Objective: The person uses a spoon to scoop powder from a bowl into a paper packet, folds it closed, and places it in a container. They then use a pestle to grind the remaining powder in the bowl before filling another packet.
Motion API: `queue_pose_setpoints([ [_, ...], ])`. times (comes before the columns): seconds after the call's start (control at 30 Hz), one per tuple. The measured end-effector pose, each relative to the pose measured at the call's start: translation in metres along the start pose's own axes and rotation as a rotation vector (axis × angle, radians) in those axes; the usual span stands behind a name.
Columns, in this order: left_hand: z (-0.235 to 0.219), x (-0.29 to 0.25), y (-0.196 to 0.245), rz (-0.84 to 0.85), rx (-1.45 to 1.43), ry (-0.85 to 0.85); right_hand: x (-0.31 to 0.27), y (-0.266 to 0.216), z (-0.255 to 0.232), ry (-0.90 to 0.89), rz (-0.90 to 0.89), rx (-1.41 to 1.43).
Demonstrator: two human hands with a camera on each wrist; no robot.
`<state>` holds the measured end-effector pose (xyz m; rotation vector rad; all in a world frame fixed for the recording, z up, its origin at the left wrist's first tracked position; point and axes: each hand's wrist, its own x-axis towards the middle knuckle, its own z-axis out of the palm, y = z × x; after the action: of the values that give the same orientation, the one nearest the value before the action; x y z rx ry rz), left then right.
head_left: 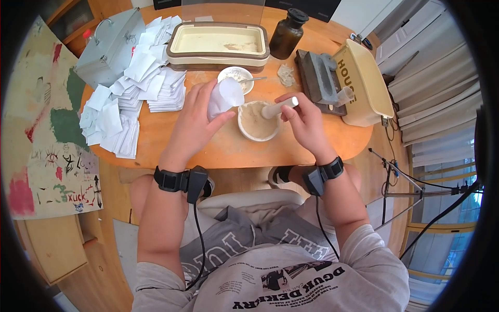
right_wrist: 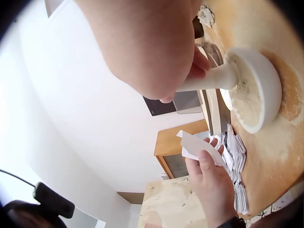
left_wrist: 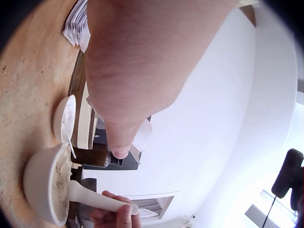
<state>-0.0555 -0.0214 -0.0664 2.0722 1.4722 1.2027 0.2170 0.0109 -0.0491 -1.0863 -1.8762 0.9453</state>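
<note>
On the near side of the table [head_left: 208, 152], the right hand [head_left: 307, 125] grips a white pestle [head_left: 278, 108] tilted inside the mortar [head_left: 258, 139]. To its left, the half-curled left hand [head_left: 192, 120] holds white paper [head_left: 228, 94].

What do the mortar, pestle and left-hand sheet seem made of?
Mortar: probably ceramic, going by its smooth, thick white wall. Pestle: likely ceramic too, smooth and white; plastic possible. Sheet: apparently matte white paper, thin with a curled edge.
</note>
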Motion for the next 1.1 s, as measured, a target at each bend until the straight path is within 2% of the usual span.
queue_pose_setpoints([
  [0.17, 0.002, 0.001, -0.001, 0.018, 0.013, 0.007, -0.002, -0.008, -0.004, -0.022, 0.026, -0.116],
  [0.23, -0.002, 0.000, 0.002, -0.052, -0.039, -0.031, -0.004, -0.012, -0.008, -0.019, 0.036, -0.072],
  [0.4, 0.003, 0.000, -0.003, -0.014, -0.013, -0.011, -0.007, -0.011, -0.007, -0.046, 0.065, -0.108],
  [0.5, 0.001, 0.000, 0.000, -0.001, -0.010, -0.004, -0.008, -0.013, -0.004, -0.055, 0.077, -0.004],
  [0.67, 0.001, 0.000, 0.000, -0.039, -0.011, -0.024, -0.010, -0.008, -0.006, -0.052, 0.018, -0.116],
  [0.8, -0.002, 0.000, 0.000, -0.025, -0.020, -0.017, -0.015, -0.020, -0.005, -0.069, 0.027, -0.062],
  [0.87, 0.001, 0.000, 0.000, -0.024, -0.027, -0.018, -0.018, -0.024, -0.004, -0.133, -0.033, -0.180],
  [0.97, 0.000, 0.001, 0.001, 0.001, 0.006, -0.001, -0.019, -0.020, -0.002, -0.130, -0.055, -0.175],
  [1.03, -0.003, 0.000, 0.005, -0.087, -0.056, -0.050, -0.021, -0.028, -0.003, -0.142, -0.079, -0.160],
  [1.1, 0.001, -0.001, -0.001, -0.059, -0.030, -0.034, -0.022, -0.027, -0.002, -0.149, -0.101, -0.153],
])
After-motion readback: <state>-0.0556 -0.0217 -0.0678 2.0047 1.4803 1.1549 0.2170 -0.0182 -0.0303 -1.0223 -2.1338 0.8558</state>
